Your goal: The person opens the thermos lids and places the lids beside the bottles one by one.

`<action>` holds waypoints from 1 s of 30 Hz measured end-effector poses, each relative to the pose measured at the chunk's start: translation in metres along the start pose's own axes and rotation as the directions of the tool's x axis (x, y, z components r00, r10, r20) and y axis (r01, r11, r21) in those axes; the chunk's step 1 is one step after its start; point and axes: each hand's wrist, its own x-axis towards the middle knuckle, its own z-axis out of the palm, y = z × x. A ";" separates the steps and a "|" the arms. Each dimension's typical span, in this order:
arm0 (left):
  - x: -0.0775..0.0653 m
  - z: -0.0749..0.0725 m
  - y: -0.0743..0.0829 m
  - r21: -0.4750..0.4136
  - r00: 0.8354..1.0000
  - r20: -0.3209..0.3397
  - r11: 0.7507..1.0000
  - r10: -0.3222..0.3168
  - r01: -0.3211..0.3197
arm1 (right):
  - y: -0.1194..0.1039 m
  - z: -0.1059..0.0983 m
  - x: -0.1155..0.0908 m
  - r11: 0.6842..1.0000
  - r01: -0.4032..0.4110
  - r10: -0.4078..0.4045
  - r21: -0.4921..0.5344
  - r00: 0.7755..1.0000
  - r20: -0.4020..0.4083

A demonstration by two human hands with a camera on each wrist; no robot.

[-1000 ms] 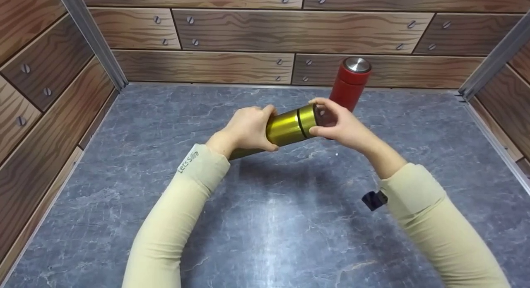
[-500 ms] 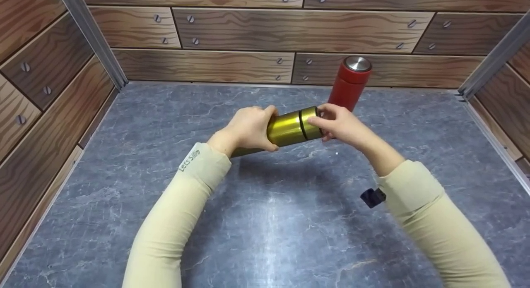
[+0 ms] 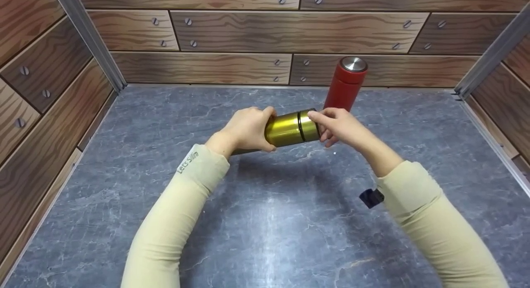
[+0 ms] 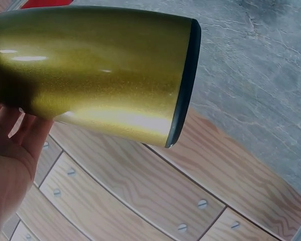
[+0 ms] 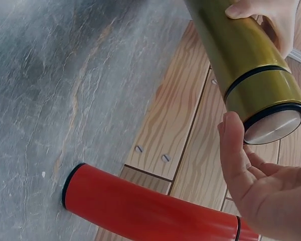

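In the head view a gold thermos [image 3: 283, 130] lies nearly level above the table, its lid end [image 3: 308, 126] pointing right. My left hand [image 3: 247, 128] grips its body round the middle. At the lid my right hand [image 3: 343, 126] has its thumb on the upper side and its other fingers lower, by the end. The right wrist view shows fingertips [image 5: 232, 130] at the rim of the lid [image 5: 268, 95], which has a silver top and black ring. In the left wrist view the thermos's dark base [image 4: 185, 85] points away from the hand.
A red thermos [image 3: 345, 83] with a silver top stands upright on the grey marbled table [image 3: 265, 230], just behind my right hand. Wood-patterned walls [image 3: 232, 66] enclose the back and both sides, with metal posts [image 3: 99, 48] at the corners.
My right hand has turned about the lid: its thumb has risen from the lower side to the upper side, and its fingers have swung down. My left hand keeps its grip, nearly unmoved.
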 end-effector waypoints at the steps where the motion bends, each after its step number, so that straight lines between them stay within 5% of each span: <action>1: 0.000 0.000 0.000 -0.002 1.000 0.001 1.000 -0.002 0.002 | 0.000 0.000 0.000 1.000 0.011 -0.011 0.007 1.000 0.003; 8: -0.002 -0.001 0.000 -0.009 1.000 0.006 1.000 -0.015 0.015 | 0.005 0.000 0.002 0.991 0.121 -0.120 -0.050 0.993 0.004; 17: -0.002 -0.003 0.000 -0.001 1.000 0.005 1.000 -0.015 0.015 | -0.001 0.002 0.000 1.000 0.002 -0.002 -0.003 1.000 0.000; 26: -0.002 -0.003 -0.001 -0.014 1.000 0.015 1.000 -0.021 0.022 | 0.003 0.002 0.002 0.990 0.136 -0.135 -0.027 0.991 0.019; 30: -0.002 -0.002 -0.002 -0.014 1.000 0.017 1.000 -0.026 0.026 | 0.003 0.002 0.003 0.996 0.086 -0.086 -0.029 0.996 0.020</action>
